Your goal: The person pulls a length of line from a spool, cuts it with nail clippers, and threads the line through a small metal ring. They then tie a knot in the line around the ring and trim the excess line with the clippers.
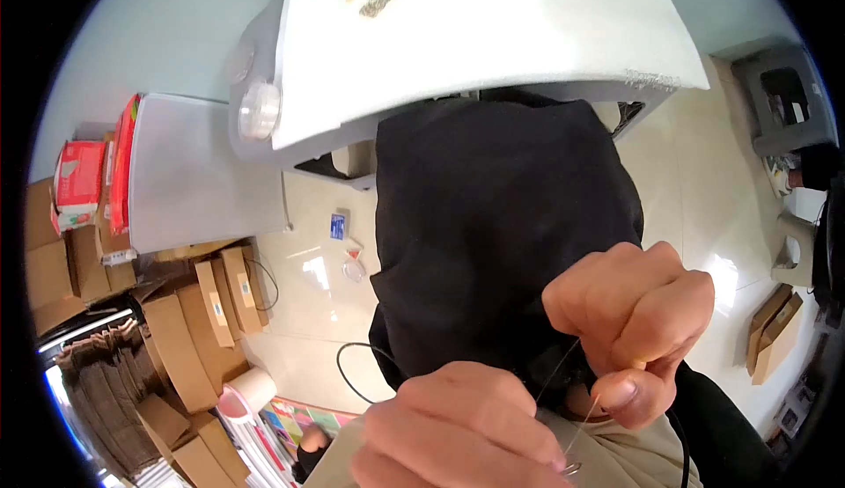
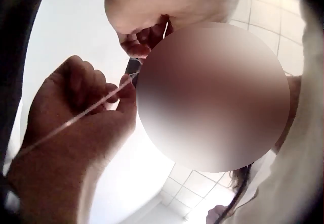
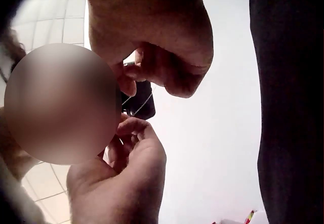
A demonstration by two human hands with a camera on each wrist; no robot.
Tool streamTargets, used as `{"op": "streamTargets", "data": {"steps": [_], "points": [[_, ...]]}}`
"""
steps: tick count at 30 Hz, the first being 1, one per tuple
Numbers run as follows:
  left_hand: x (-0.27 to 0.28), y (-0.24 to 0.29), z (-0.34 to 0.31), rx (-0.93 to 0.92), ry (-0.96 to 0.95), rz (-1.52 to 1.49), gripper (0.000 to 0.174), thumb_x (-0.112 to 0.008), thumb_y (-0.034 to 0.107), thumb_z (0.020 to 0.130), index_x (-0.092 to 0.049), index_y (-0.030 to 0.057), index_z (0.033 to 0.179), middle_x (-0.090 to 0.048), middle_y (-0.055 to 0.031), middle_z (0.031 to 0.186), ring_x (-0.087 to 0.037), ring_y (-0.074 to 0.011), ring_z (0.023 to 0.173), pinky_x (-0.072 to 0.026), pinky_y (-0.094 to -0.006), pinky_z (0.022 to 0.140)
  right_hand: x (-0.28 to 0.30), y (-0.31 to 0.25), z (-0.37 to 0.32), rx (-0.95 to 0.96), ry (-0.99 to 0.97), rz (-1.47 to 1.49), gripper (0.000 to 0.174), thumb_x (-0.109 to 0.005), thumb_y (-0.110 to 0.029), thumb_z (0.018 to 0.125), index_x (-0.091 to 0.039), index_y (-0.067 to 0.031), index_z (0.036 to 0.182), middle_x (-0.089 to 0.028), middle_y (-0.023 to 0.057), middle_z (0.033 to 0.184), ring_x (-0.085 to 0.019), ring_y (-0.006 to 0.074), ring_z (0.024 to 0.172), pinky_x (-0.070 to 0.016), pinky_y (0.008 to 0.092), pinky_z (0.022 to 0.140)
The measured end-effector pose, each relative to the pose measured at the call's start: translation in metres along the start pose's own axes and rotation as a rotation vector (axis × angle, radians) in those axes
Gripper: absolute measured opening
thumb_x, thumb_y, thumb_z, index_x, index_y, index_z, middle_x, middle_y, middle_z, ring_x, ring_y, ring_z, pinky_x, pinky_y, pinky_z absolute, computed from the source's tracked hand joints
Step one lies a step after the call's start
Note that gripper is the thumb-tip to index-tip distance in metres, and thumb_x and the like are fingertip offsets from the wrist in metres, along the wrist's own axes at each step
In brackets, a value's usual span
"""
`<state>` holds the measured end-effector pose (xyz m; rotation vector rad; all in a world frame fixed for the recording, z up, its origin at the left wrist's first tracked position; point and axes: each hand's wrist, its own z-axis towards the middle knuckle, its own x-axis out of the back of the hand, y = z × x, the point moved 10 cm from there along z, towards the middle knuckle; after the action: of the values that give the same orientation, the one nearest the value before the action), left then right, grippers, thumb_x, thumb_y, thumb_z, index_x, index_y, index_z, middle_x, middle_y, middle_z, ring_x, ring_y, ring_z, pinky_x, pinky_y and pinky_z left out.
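A thin pale thread runs between my two hands, held up in front of my body. My left hand is curled low in the head view, pinching the thread at its fingertips. Beside those fingertips shows a small shiny loop; its kind is too small to make out. Higher and to the right, my right hand has its fingers folded and pinches the strand between thumb and forefinger. In the left wrist view the thread crosses in front of a hand as a blurred line.
Black cloth covers my lap. Ahead stands a table with a white top and clear plastic tubs at its left. A grey panel and cardboard boxes are on the left. A grey stool stands far right.
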<state>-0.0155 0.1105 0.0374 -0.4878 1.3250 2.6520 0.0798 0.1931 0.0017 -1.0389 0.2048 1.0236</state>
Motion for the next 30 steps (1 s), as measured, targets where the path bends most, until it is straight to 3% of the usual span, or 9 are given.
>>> {"op": "streamTargets", "data": {"steps": [3,5,7,8,14,18,22,26,30], "points": [[-0.004,-0.035,0.012,0.186,-0.247,-0.402,0.019,-0.056,0.027,0.085,-0.056,0.0085,0.081,-0.054,-0.0062,0.076,-0.049,-0.0197,0.065,-0.0418,-0.0303,0.06,0.012,-0.004,0.002,0.0,0.039,-0.184,0.029,-0.067,-0.004,0.068,-0.042,-0.005,0.053,-0.041,0.0015,0.043,-0.029,0.012,0.035,-0.0206,0.0248,0.037],[0.0,-0.054,0.014,0.31,-0.079,-0.552,0.016,-0.056,0.018,0.084,-0.055,0.0029,0.08,-0.054,-0.0108,0.072,-0.05,-0.0198,0.06,-0.0411,-0.029,0.055,0.019,-0.011,0.005,-0.003,0.035,-0.33,0.025,-0.067,-0.007,0.069,-0.046,-0.0032,0.057,-0.044,0.0033,0.048,-0.032,0.0122,0.039,-0.0241,0.025,0.039],[0.016,-0.068,0.005,0.386,0.192,-0.616,0.005,-0.059,-0.002,0.078,-0.057,-0.0041,0.082,-0.057,-0.0162,0.076,-0.053,-0.0189,0.061,-0.0401,-0.0265,0.056,0.023,-0.019,0.008,0.015,0.018,-0.495,0.023,-0.068,-0.009,0.071,-0.048,-0.0019,0.06,-0.045,0.0048,0.052,-0.035,0.0124,0.042,-0.0263,0.0252,0.04],[0.021,-0.071,0.005,0.413,0.224,-0.613,0.005,-0.059,-0.003,0.078,-0.057,-0.0039,0.081,-0.057,-0.0155,0.074,-0.053,-0.0187,0.06,-0.04,-0.0269,0.054,0.018,-0.024,0.01,0.047,-0.018,-0.578,0.022,-0.068,-0.01,0.07,-0.05,-0.0013,0.061,-0.046,0.0056,0.054,-0.036,0.0129,0.043,-0.0269,0.0254,0.04],[0.038,-0.065,0.006,0.381,0.265,-0.062,0.015,-0.061,-0.014,0.068,-0.061,-0.0066,0.082,-0.057,-0.0128,0.07,-0.051,-0.0129,0.055,-0.0365,-0.0214,0.05,-0.022,-0.048,0.019,0.388,-0.25,-1.078,0.021,-0.073,-0.006,0.057,-0.057,0.0011,0.069,-0.047,0.0061,0.056,-0.04,0.0145,0.046,-0.0264,0.026,0.04],[0.038,-0.057,0.008,0.329,0.179,0.205,0.014,-0.058,-0.012,0.067,-0.06,-0.0068,0.08,-0.056,-0.0126,0.069,-0.048,-0.0135,0.055,-0.0349,-0.0224,0.05,-0.029,-0.048,0.019,0.408,-0.384,-1.277,0.028,-0.076,-0.005,0.052,-0.059,0.0022,0.074,-0.045,0.0051,0.056,-0.038,0.014,0.044,-0.0239,0.0261,0.039],[0.027,-0.06,0.012,0.452,0.061,0.393,0.016,-0.056,-0.013,0.063,-0.061,-0.0078,0.078,-0.056,-0.0133,0.067,-0.049,-0.0133,0.057,-0.0341,-0.0219,0.052,-0.053,-0.033,0.031,0.202,-0.712,-1.457,0.032,-0.076,-0.011,0.051,-0.061,0.0019,0.075,-0.041,0.0035,0.054,-0.034,0.013,0.042,-0.0215,0.0256,0.038],[0.028,-0.056,0.013,0.356,-0.007,0.529,0.022,-0.065,-0.011,0.058,-0.065,-0.0005,0.078,-0.056,-0.0066,0.06,-0.051,-0.0111,0.049,-0.0381,-0.0205,0.045,-0.06,-0.027,0.037,0.169,-0.701,-1.486,0.029,-0.073,-0.015,0.05,-0.061,0.0005,0.071,-0.039,0.0023,0.053,-0.032,0.0122,0.041,-0.0196,0.0251,0.037],[0.022,-0.054,0.017,0.391,-0.143,0.499,0.021,-0.064,-0.011,0.057,-0.064,0.0006,0.074,-0.055,-0.0062,0.059,-0.051,-0.0119,0.048,-0.0387,-0.0209,0.044,-0.055,-0.013,0.045,0.044,-0.874,-1.162,0.026,-0.072,-0.014,0.05,-0.062,0.0005,0.069,-0.039,0.0028,0.051,-0.035,0.0126,0.041,-0.021,0.026,0.037]]}}
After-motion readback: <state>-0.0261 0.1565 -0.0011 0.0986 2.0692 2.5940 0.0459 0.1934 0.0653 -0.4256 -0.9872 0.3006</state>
